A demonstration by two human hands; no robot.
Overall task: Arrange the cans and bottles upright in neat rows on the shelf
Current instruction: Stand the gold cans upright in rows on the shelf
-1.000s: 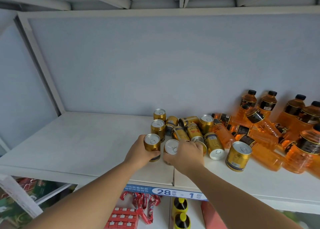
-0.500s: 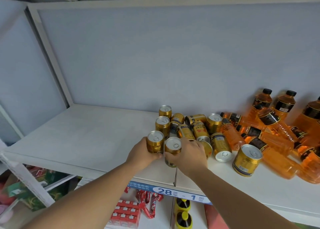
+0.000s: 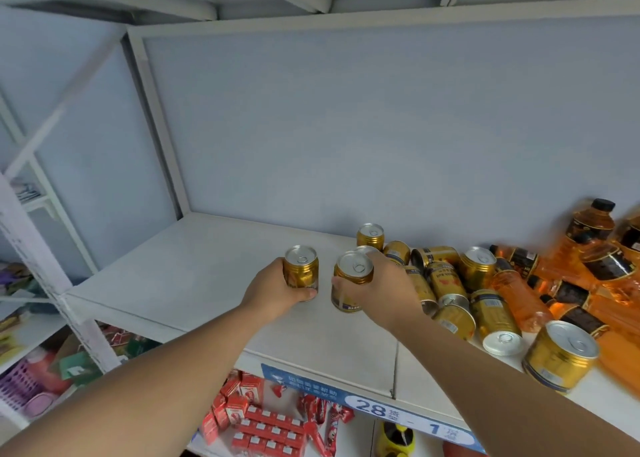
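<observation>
Left hand (image 3: 277,292): grips upright can (image 3: 300,273), mid-frame.
Right hand (image 3: 384,283): grips second can (image 3: 351,285).
Tip: stand both level, touching, on shelf (image 3: 194,283).

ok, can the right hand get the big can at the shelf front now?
Probably not yet: the right hand grips a small can; the big can itself sits unblocked at the front.

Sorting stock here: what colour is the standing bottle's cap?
Black; the cap shows best in the head view.
</observation>
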